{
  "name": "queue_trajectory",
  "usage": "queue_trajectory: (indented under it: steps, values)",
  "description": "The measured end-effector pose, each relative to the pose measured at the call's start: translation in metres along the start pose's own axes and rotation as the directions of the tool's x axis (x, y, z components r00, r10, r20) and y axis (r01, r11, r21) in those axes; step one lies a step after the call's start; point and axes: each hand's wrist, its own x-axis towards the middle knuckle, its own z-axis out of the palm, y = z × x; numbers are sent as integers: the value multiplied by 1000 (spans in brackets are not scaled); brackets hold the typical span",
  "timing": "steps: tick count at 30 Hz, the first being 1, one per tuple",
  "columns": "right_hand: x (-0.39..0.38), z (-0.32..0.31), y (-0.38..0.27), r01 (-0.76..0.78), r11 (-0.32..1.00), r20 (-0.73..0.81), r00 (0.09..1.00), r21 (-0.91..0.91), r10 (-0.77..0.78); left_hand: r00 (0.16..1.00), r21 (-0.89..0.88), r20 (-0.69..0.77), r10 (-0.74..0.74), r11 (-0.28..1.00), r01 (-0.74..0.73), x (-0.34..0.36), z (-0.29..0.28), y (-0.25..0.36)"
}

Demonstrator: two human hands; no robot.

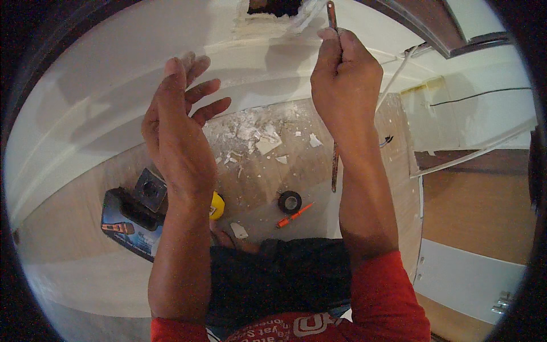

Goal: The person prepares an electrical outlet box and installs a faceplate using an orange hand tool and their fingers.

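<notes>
Red sleeves and two bare forearms are seen closest, coming up from the bottom edge. Next, the left hand (176, 122) is held up flat and open, with nothing in it, close to the white wall (85, 108). Beside it, the right hand (345, 85) is closed tight around a thin rusty metal tool (332, 17). One end of the tool is pointed up at a rough hole in the wall (268, 8), and the long end hangs down past the wrist. Far below, bits of broken plaster (256, 137) are spread on the wooden floor (262, 176). A roll of black tape (290, 201), an orange screwdriver (294, 215), a yellow tape measure (217, 205) and a blue box (128, 225) are lying there too. Digging at the hole seems to be the step in hand. A firm grip and small, careful pokes are probably needed next.
</notes>
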Motion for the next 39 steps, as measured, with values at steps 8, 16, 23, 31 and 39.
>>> queue_trajectory:
  steps: [8, 16, 23, 31, 39]
  values:
    - [7, -5, -8, 6, 996, -16, 1000, -86, -8, 999, 45, 13, -30, 999, 29, -5, 1, -3]
    - [15, -7, -7, 30, 990, -5, 1000, -136, -31, 997, 68, 62, -53, 996, 49, -7, 0, -7]
    - [17, -1, -17, -46, 977, 35, 998, -208, 55, 999, 35, 35, -33, 999, 31, -10, 1, -7]
    - [6, 20, -14, -96, 987, -9, 995, -130, 96, 997, 23, 28, -67, 998, 66, -13, 4, -10]
    - [16, 13, -11, -67, 984, -16, 998, -166, 65, 973, 245, 218, -77, 969, 22, -33, 20, -3]
